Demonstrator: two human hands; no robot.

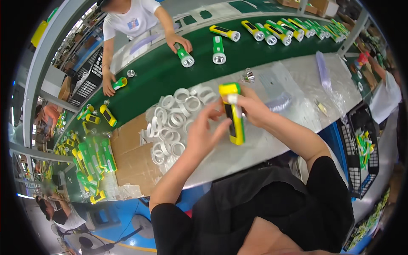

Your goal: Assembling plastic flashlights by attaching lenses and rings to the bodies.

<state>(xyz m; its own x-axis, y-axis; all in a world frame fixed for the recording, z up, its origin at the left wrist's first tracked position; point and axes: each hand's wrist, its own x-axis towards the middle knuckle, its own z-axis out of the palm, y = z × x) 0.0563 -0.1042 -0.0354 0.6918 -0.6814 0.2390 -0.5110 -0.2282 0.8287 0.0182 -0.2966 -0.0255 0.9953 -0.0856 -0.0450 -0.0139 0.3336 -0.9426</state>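
A yellow and green flashlight (236, 132) with a dark panel along its side stands nearly upright in front of me, over the work table. My right hand (253, 107) is closed around its upper part, the thumb across the body and something white at the thumb's tip. To the left of the flashlight, my left hand (203, 132) has its fingers apart; whether a fingertip touches the body I cannot tell. Beside that hand lies a heap of white plastic rings (175, 119). A shiny reflector cup (248, 76) sits just beyond my right hand.
Past the table runs a green conveyor belt (148, 91) carrying several flashlights (219, 50). Across it, a co-worker (131, 21) handles two flashlights. At left, green flashlight bodies (91, 157) lie near cardboard (131, 155). A black crate (364, 148) stands at right.
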